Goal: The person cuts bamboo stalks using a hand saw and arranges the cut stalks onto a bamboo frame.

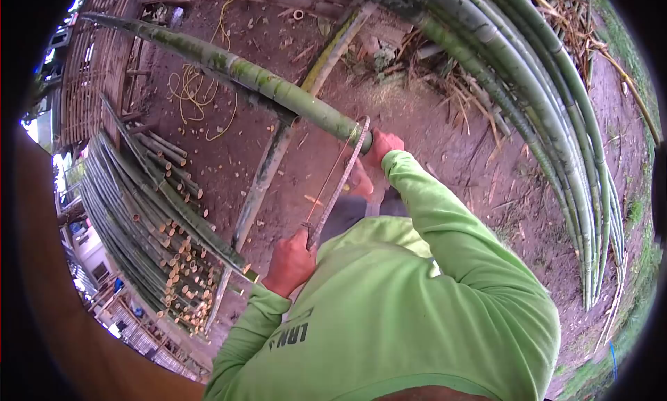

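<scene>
Straddling the pole: bow saw at its near end

Green bamboo pole on the crossed support, its end apparently attached — cut depth hidden. Left fingers grip the bow saw, right fingers the pole's end — stacked poles show cut ends.

The left hand is covering the grip of the saw. The shirt is concealing most of the trousers. Right-side poles are running past the top edge. Far-left clutter is appearing indistinct.

Both hands closed (right farther forward)
</scene>
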{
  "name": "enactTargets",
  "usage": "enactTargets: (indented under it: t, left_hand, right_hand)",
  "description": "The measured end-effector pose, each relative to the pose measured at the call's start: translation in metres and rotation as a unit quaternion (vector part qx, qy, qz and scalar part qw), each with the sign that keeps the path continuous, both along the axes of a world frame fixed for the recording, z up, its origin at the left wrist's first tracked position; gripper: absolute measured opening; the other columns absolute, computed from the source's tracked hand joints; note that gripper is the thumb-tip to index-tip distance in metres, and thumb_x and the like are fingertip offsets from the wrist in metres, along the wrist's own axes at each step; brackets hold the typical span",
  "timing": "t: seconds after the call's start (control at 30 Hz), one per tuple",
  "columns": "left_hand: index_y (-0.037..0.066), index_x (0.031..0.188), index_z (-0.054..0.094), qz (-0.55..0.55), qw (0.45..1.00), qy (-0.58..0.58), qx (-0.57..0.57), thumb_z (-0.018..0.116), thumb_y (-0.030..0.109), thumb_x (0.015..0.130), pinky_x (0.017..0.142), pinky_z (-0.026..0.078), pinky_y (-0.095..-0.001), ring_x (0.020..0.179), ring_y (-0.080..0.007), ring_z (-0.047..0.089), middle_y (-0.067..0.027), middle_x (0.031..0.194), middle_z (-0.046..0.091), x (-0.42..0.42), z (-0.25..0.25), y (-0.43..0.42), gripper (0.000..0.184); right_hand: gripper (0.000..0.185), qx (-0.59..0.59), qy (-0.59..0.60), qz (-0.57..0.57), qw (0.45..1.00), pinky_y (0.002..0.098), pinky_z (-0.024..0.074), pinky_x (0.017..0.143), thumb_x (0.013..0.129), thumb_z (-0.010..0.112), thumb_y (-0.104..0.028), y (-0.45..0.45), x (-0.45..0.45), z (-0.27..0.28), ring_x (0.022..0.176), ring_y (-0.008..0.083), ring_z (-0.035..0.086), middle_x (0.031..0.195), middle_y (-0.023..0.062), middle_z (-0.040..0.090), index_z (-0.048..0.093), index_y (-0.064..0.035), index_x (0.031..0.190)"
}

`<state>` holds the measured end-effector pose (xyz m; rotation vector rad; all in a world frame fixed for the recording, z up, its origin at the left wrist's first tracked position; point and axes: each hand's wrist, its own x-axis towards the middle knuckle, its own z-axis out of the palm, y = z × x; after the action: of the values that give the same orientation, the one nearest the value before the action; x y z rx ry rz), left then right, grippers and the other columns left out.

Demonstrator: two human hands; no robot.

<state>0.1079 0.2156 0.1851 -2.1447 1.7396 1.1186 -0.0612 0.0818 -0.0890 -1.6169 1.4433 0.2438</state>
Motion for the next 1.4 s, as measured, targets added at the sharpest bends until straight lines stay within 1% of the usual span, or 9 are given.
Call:
enactTargets:
  t: [0.13, 0.23, 0.53, 0.67, 0.8, 0.97, 1.13, 1.3, 1.4]
  left_hand:
    - [-0.001, 0.08, 0.054, -0.012, 1.0, -0.007, 0.0, 0.058, 0.003, 0.075, 0.062, 0.048, -0.0533, 0.072, -0.0458, 0.061, -0.0259, 0.074, 0.061, 0.008, -0.023, 0.0, 0.007]
    - [0.0, 0.082, 0.059, 0.01, 0.993, 0.0, -0.119, 0.059, 0.01, 0.076, 0.063, 0.046, -0.0549, 0.07, -0.0478, 0.058, -0.0227, 0.071, 0.062, 0.001, -0.179, -0.074, 0.012]
    - [0.002, 0.077, 0.054, 0.0, 0.974, 0.151, -0.168, 0.059, 0.008, 0.074, 0.064, 0.046, -0.0528, 0.07, -0.0447, 0.059, -0.0242, 0.071, 0.059, 0.043, -0.239, -0.049, 0.008]
    - [0.001, 0.078, 0.054, -0.021, 0.982, 0.11, -0.149, 0.06, 0.005, 0.073, 0.063, 0.048, -0.0518, 0.071, -0.0444, 0.06, -0.0249, 0.07, 0.059, 0.016, -0.187, -0.049, 0.008]
    - [0.0, 0.079, 0.055, -0.002, 0.994, 0.074, -0.081, 0.061, 0.005, 0.073, 0.063, 0.049, -0.0523, 0.07, -0.0444, 0.06, -0.0252, 0.072, 0.061, 0.026, -0.11, -0.016, 0.01]
    - [0.001, 0.082, 0.053, -0.007, 0.998, 0.031, -0.055, 0.065, 0.006, 0.071, 0.06, 0.049, -0.0514, 0.068, -0.0441, 0.061, -0.0232, 0.075, 0.062, 0.025, -0.053, 0.016, 0.017]
    - [0.001, 0.083, 0.054, -0.012, 0.999, 0.028, -0.041, 0.067, 0.008, 0.07, 0.059, 0.049, -0.0518, 0.065, -0.0444, 0.06, -0.0242, 0.071, 0.061, 0.032, -0.052, 0.017, 0.019]
    - [0.001, 0.081, 0.057, -0.005, 0.997, 0.037, -0.062, 0.065, 0.008, 0.072, 0.061, 0.051, -0.0519, 0.067, -0.0448, 0.061, -0.0248, 0.068, 0.061, 0.023, -0.152, -0.022, 0.014]
    - [0.0, 0.08, 0.058, 0.001, 0.997, 0.05, -0.062, 0.062, 0.008, 0.073, 0.063, 0.05, -0.0523, 0.069, -0.0449, 0.062, -0.0255, 0.068, 0.061, 0.013, -0.142, -0.029, 0.011]
  right_hand:
    - [0.051, -0.003, -0.01, -0.011, 1.0, 0.0446, 0.0515, 0.082, 0.064, 0.073, -0.033, -0.001, 0.001, -0.004, 0.092, 0.0377, 0.065, 0.093, 0.0213, 0.067, 0.057, -0.0044, 0.103]
    - [0.052, -0.001, 0.002, -0.016, 1.0, 0.045, 0.0513, 0.082, 0.066, 0.072, -0.034, -0.001, 0.003, 0.01, 0.091, 0.0379, 0.065, 0.091, 0.0218, 0.067, 0.055, -0.0043, 0.105]
    - [0.056, -0.003, -0.022, -0.003, 1.0, 0.0445, 0.0515, 0.084, 0.062, 0.074, -0.037, -0.006, -0.002, 0.01, 0.092, 0.0384, 0.065, 0.094, 0.0199, 0.068, 0.061, -0.0112, 0.111]
    - [0.054, -0.006, 0.004, -0.009, 1.0, 0.0441, 0.0524, 0.083, 0.058, 0.074, -0.033, 0.007, 0.005, 0.001, 0.092, 0.0381, 0.064, 0.094, 0.0199, 0.068, 0.063, -0.0105, 0.106]
    - [0.063, 0.004, -0.002, 0.02, 1.0, 0.0426, 0.0524, 0.085, 0.058, 0.074, -0.034, 0.009, 0.007, -0.014, 0.093, 0.0365, 0.065, 0.099, 0.0204, 0.068, 0.063, -0.0173, 0.118]
    - [0.067, 0.057, -0.075, 0.018, 0.995, 0.0419, 0.0519, 0.085, 0.057, 0.077, -0.043, -0.005, -0.004, 0.008, 0.094, 0.0343, 0.066, 0.096, 0.0196, 0.068, 0.064, -0.0103, 0.114]
    - [0.064, 0.059, -0.073, 0.029, 0.995, 0.0415, 0.0519, 0.085, 0.058, 0.078, -0.042, -0.001, -0.004, -0.005, 0.094, 0.0342, 0.066, 0.097, 0.0191, 0.069, 0.065, -0.0089, 0.111]
    - [0.062, 0.154, -0.149, 0.024, 0.976, 0.042, 0.052, 0.084, 0.058, 0.076, -0.037, -0.018, -0.012, -0.018, 0.093, 0.034, 0.066, 0.099, 0.0193, 0.068, 0.065, -0.01, 0.112]
    - [0.066, 0.032, -0.107, 0.016, 0.994, 0.0419, 0.0521, 0.082, 0.052, 0.081, -0.033, -0.003, -0.007, 0.011, 0.09, 0.0352, 0.066, 0.092, 0.0186, 0.068, 0.063, -0.0035, 0.107]
